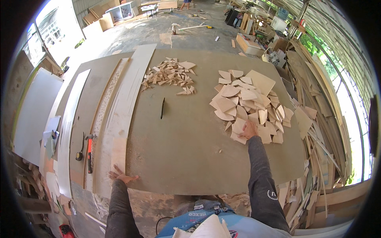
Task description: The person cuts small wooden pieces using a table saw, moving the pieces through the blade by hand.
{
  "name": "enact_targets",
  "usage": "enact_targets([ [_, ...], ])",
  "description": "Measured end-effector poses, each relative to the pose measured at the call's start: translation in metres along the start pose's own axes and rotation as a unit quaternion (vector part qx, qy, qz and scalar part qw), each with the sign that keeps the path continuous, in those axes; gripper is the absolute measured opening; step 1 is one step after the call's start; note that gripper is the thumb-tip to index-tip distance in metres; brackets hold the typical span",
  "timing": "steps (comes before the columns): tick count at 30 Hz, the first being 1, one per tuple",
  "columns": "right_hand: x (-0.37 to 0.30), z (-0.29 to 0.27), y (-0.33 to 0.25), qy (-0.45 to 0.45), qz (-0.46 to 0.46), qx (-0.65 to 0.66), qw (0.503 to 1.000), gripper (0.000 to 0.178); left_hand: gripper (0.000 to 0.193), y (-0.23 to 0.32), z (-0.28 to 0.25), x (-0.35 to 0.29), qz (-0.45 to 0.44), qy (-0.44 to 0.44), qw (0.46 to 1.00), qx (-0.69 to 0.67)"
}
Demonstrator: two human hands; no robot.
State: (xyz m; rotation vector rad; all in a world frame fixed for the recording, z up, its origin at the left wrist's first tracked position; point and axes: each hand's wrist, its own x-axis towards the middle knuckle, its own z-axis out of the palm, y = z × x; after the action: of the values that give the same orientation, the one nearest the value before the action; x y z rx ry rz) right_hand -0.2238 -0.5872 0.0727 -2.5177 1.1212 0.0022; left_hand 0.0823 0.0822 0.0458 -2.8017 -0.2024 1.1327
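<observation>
My left hand [122, 174] lies with its fingers spread at the near end of a short light wood board [119, 152], which rests on a long white panel [131, 87]. Over on the right, my right hand [249, 130] reaches into the near side of a heap of thin wood pieces [246, 95], many with one curved edge. Its fingers are bent and closed against a pale wood piece [238, 126] there. Part of the grip is hidden by the hand itself.
A pile of small wood offcuts [170, 73] lies farther back on the big worktable [178, 150]. Nearer are a dark slim tool [162, 108], a hammer [90, 154] with an orange-red handle and a tape measure [79, 156]. Stacked boards [317, 91] stand along the right.
</observation>
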Motion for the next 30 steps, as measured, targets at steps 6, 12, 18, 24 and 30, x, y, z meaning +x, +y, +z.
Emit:
enact_targets([
  [6,-0.02,0.007,-0.028,0.161,-0.041,0.054,0.985,0.064,0.175,0.005,0.001,-0.001,0.0,-0.004,1.0,-0.011],
  [12,-0.049,0.061,-0.1,0.186,-0.089,0.15,0.967,0.081,0.175,0.005,-0.006,-0.004,-0.031,-0.016,0.998,-0.058],
  [18,-0.088,0.123,-0.213,0.206,-0.099,0.155,0.961,0.082,0.177,0.0,0.003,0.005,0.012,-0.005,0.999,-0.031],
  [24,-0.125,0.166,-0.258,0.105,-0.047,0.19,0.975,0.037,0.173,0.002,0.005,0.007,-0.035,-0.008,0.998,-0.044],
  [30,-0.116,0.167,-0.224,0.03,-0.082,0.236,0.968,0.031,0.173,0.005,0.0,0.001,-0.029,-0.018,0.997,-0.063],
])
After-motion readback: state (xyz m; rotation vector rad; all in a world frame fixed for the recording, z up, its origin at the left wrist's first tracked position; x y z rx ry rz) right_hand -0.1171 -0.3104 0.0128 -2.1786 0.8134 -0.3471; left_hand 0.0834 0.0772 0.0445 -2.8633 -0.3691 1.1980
